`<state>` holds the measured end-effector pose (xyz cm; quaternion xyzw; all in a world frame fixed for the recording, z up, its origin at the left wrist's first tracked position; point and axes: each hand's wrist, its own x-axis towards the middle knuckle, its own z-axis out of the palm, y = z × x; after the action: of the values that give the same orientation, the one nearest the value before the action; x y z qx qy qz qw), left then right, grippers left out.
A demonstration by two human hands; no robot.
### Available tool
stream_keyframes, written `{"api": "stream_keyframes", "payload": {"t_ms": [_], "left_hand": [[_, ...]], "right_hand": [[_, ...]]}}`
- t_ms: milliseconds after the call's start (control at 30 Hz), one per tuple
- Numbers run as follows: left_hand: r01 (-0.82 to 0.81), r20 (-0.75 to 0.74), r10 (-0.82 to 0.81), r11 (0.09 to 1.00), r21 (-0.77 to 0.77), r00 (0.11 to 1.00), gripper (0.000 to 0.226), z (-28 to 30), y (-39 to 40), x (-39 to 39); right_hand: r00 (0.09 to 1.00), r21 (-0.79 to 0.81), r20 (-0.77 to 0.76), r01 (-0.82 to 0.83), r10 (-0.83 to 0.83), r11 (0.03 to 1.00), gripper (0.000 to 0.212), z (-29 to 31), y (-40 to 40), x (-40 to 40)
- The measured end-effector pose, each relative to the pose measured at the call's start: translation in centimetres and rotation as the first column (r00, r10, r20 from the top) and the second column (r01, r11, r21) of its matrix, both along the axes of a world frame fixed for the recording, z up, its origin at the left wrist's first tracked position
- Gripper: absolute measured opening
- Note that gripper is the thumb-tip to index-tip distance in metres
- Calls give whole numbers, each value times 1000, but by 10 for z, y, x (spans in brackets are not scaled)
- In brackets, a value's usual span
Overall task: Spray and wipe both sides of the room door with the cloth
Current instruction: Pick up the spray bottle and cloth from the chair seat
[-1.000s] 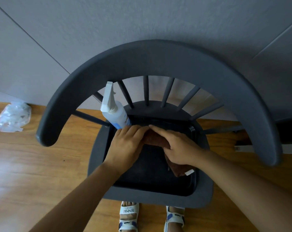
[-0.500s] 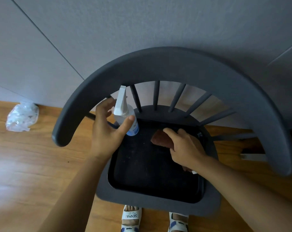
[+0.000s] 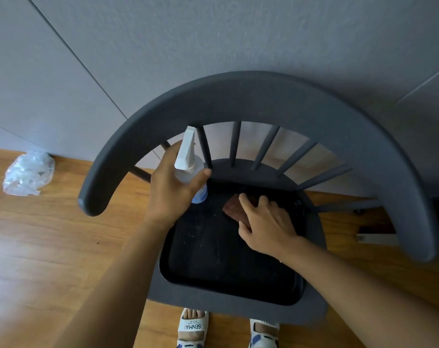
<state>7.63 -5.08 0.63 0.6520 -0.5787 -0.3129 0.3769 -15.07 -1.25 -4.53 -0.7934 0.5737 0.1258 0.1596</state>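
I see a dark grey wooden spindle-back chair (image 3: 258, 96) on the wood-plank floor (image 3: 50, 247), and a crumpled clear plastic bag (image 3: 28, 173) at the floor's far left edge by the grey wall (image 3: 213, 33).

"SENMA" on strap of left sandal (image 3: 193, 327); right sandal (image 3: 263, 332) lettering partly hidden.
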Motion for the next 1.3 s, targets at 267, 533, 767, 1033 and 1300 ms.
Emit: {"api": "stream_keyframes", "payload": {"t_ms": [267,533,767,1033,1300], "left_hand": [[120,-62,-121,993,-20,991,79,-24,-10,-1],[79,-57,-89,984,-159,994,73,-2,-1,-23],[189,-22,-202,945,-266,979,73,87,19,-30],[216,-125,-290,884,-416,949,62,229,26,-49],[244,-313,-394,872,-424,864,40,386,42,-80]], "right_hand": [[996,134,18,86,-89,987,70,-9,2,6],[960,216,86,243,-266,946,66,-8,6,18],[901,13,265,353,-343,936,58,62,10,12],[829,-275,459,474,-319,836,63,243,12,-18],[790,-421,508,576,-344,701,51,418,66,-62]]}}
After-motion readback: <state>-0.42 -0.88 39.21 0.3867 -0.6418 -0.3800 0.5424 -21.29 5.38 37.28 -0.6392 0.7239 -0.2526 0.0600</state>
